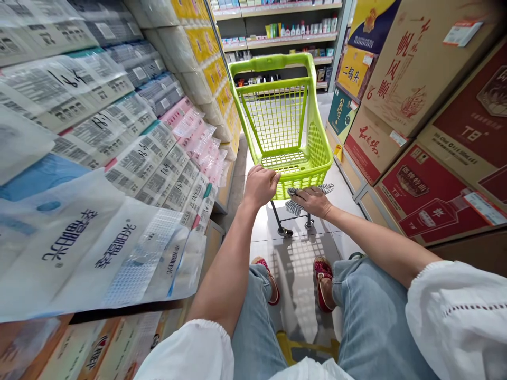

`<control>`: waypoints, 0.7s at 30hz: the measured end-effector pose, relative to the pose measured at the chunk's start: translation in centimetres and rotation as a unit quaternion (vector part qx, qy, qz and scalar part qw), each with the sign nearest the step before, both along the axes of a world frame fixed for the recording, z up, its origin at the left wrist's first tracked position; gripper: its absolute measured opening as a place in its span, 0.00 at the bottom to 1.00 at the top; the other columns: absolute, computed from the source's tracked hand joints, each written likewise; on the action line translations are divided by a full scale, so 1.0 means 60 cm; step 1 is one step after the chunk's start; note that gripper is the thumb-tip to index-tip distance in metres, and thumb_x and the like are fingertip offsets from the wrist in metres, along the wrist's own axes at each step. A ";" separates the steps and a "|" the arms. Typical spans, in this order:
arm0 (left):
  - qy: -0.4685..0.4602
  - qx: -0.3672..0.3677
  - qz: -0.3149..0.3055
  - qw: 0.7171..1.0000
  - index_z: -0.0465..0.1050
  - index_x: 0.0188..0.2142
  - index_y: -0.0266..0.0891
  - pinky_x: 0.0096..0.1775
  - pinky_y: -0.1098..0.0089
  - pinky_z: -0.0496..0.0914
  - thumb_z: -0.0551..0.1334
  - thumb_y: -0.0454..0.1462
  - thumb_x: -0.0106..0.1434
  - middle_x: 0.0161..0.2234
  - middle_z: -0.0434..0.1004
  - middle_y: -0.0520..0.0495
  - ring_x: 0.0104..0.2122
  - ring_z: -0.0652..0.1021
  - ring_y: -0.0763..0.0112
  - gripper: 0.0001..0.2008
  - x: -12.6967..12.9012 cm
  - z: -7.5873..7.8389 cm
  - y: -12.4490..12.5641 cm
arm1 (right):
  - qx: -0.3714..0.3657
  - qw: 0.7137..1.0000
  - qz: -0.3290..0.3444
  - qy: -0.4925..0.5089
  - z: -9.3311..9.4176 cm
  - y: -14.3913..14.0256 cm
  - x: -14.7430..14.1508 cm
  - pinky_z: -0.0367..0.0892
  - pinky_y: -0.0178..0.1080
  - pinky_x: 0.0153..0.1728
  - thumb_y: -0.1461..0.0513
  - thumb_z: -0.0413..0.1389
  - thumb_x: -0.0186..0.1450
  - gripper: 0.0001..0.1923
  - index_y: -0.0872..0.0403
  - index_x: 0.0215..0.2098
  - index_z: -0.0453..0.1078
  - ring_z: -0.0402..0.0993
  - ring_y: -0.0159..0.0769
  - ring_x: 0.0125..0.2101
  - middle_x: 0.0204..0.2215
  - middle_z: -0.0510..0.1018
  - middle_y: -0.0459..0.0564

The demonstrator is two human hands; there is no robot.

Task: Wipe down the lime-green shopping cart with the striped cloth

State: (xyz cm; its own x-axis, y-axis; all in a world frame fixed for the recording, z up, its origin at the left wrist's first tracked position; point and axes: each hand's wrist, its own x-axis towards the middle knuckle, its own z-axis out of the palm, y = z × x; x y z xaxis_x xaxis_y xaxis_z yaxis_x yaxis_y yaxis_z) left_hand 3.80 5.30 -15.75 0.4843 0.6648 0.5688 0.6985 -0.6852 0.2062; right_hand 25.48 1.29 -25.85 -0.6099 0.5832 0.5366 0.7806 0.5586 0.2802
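My left hand [260, 184] curled over the near rim of the green cart [283, 124], my right hand [313, 201] beside it pressing a striped cloth [298, 203] flat against the rim, cart ahead in the aisle, boxes [415, 105] right, paper packs [119, 158] left

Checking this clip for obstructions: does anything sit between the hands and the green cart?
Only a striped cloth under the right hand on the cart edge; the left hand grips the rim directly.

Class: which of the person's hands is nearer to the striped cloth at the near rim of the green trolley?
Right. The right hand rests on the striped cloth. The left hand grips the green trolley rim beside it, apart from the cloth.
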 end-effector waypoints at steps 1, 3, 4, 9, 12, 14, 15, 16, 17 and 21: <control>-0.002 0.009 0.014 1.000 0.70 0.27 0.40 0.52 0.56 0.60 0.52 0.42 0.66 0.26 0.74 0.46 0.35 0.72 0.62 0.15 0.008 0.004 -0.006 | 0.004 1.000 0.001 -0.002 0.002 0.000 0.000 0.51 0.40 0.42 0.63 0.48 0.68 0.13 0.48 0.47 0.70 0.65 0.34 0.39 0.42 0.77 0.48; 0.000 0.025 0.031 0.999 0.71 0.30 0.40 0.55 0.56 0.57 0.51 0.41 0.67 0.30 0.76 0.45 0.39 0.72 0.61 0.14 0.028 0.010 -0.015 | 0.013 1.000 0.011 -0.002 0.016 -0.001 0.003 0.51 0.40 0.42 0.62 0.48 0.67 0.13 0.48 0.47 0.70 0.65 0.35 0.39 0.42 0.77 0.47; 0.006 0.024 0.034 0.999 0.72 0.34 0.40 0.55 0.56 0.58 0.50 0.40 0.67 0.34 0.76 0.44 0.41 0.72 0.61 0.13 0.038 0.011 -0.019 | 0.018 1.000 0.018 -0.002 0.028 -0.001 0.005 0.52 0.40 0.42 0.62 0.49 0.67 0.12 0.48 0.46 0.70 0.65 0.35 0.39 0.42 0.77 0.47; 0.041 -0.047 0.049 0.997 0.71 0.37 0.42 0.45 0.60 0.62 0.50 0.35 0.66 0.35 0.77 0.46 0.40 0.73 0.61 0.12 0.077 0.001 -0.027 | 0.057 0.997 0.011 0.049 0.097 -0.008 0.026 0.53 0.42 0.45 0.61 0.50 0.66 0.14 0.46 0.49 0.69 0.64 0.38 0.43 0.46 0.75 0.47; 0.037 -0.058 0.060 0.996 0.71 0.33 0.42 0.43 0.60 0.61 0.52 0.33 0.64 0.35 0.78 0.47 0.40 0.74 0.61 0.10 0.081 -0.008 -0.024 | 0.082 0.993 -0.008 0.088 0.114 -0.007 0.036 0.54 0.43 0.47 0.61 0.51 0.65 0.15 0.46 0.50 0.69 0.63 0.39 0.46 0.48 0.74 0.48; 0.032 -0.060 0.063 0.996 0.71 0.32 0.42 0.43 0.61 0.60 0.52 0.33 0.64 0.35 0.78 0.48 0.40 0.74 0.61 0.10 0.079 -0.011 -0.021 | 0.089 0.991 -0.009 0.096 0.103 -0.001 0.039 0.54 0.43 0.47 0.61 0.51 0.65 0.14 0.46 0.49 0.69 0.63 0.39 0.46 0.47 0.74 0.48; 0.030 -0.062 0.064 0.996 0.71 0.32 0.43 0.43 0.61 0.60 0.52 0.33 0.64 0.36 0.78 0.48 0.41 0.74 0.62 0.10 0.078 -0.011 -0.020 | 0.089 0.991 -0.009 0.096 0.092 0.003 0.039 0.53 0.42 0.47 0.62 0.51 0.65 0.14 0.45 0.48 0.70 0.64 0.38 0.46 0.47 0.74 0.48; 0.029 -0.063 0.063 0.996 0.71 0.33 0.43 0.43 0.61 0.60 0.52 0.33 0.64 0.36 0.78 0.48 0.41 0.73 0.62 0.10 0.076 -0.012 -0.019 | 0.085 0.992 -0.009 0.091 0.079 0.007 0.039 0.53 0.42 0.46 0.62 0.51 0.65 0.14 0.45 0.48 0.70 0.64 0.38 0.45 0.46 0.75 0.47; 0.029 -0.064 0.062 0.996 0.71 0.33 0.43 0.43 0.61 0.60 0.52 0.33 0.65 0.36 0.78 0.48 0.41 0.73 0.62 0.10 0.074 -0.012 -0.017 | 0.079 0.993 -0.008 0.082 0.063 0.011 0.038 0.53 0.42 0.45 0.62 0.51 0.65 0.13 0.44 0.47 0.70 0.64 0.37 0.43 0.45 0.75 0.47; 0.032 -0.056 0.059 0.996 0.71 0.34 0.42 0.43 0.61 0.59 0.51 0.34 0.66 0.37 0.78 0.48 0.40 0.73 0.62 0.10 0.069 -0.015 -0.012 | 0.042 0.999 0.007 0.028 0.006 0.017 0.036 0.51 0.41 0.41 0.62 0.51 0.66 0.11 0.44 0.44 0.71 0.64 0.34 0.39 0.42 0.76 0.45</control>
State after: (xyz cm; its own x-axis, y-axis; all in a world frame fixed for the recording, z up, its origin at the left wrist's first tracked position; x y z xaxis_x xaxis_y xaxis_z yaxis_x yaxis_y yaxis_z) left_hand 7.95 4.57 -16.64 0.4320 0.7771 0.4577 0.7868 -0.5728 0.2298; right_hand 27.64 2.31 -25.50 -0.5853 0.5256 0.6174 0.7887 0.5458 0.2830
